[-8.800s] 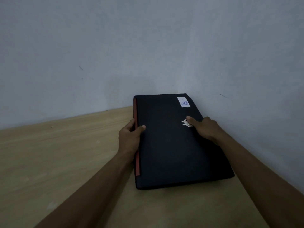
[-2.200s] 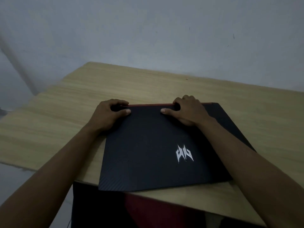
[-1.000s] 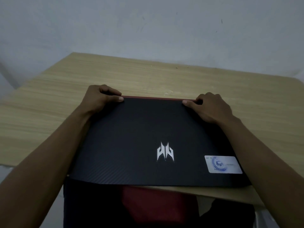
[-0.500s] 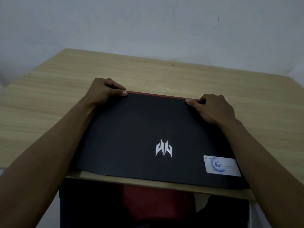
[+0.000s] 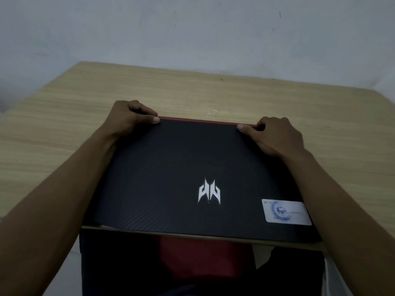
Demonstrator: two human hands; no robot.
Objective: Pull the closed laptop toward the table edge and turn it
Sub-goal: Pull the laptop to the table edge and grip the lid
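Observation:
A closed black laptop (image 5: 181,163) with a silver logo, a white sticker near its right front corner and a red far rim lies flat on the light wooden table (image 5: 64,129). Its near edge runs along the table's front edge. My left hand (image 5: 130,118) grips the far left corner, thumb on the lid and fingers curled over the red rim. At the far right corner my right hand (image 5: 275,135) holds the rim the same way. Both forearms run along the laptop's sides.
A grey wall (image 5: 192,35) rises just behind the table, and the wall corner stands at the far right. Bare wood lies to the left, right and beyond the laptop. Below the table's front edge I see dark and red clothing (image 5: 192,265).
Over the last second the laptop slid slightly away from me, so its near edge no longer overhangs the table front. Both hands kept their grip on the far corners.

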